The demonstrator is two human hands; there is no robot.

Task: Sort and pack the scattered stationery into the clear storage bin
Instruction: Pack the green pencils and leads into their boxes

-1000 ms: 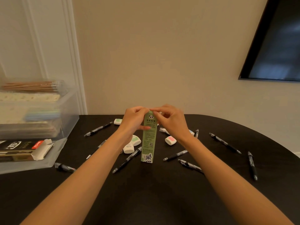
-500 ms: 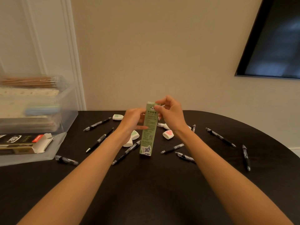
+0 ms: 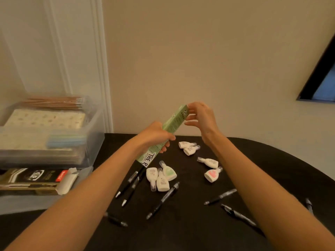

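Note:
A long green carton is lifted off the black table and tilted, its top end up to the right. My left hand grips the carton around its middle. My right hand is at the top end, fingertips touching the flap. The clear storage bin stands at the left, holding notebooks, pencils and a blue item. Several white correction-tape dispensers and black pens lie scattered on the table below the hands.
In front of the bin lies its clear lid with an open black pen box on it. A wall rises right behind the table. A dark framed screen hangs at the upper right. The table's rounded edge curves at the right.
The carton stood upright on the table; now it is raised and tilted toward the left, gripped by my left hand. The view has swung left and closer.

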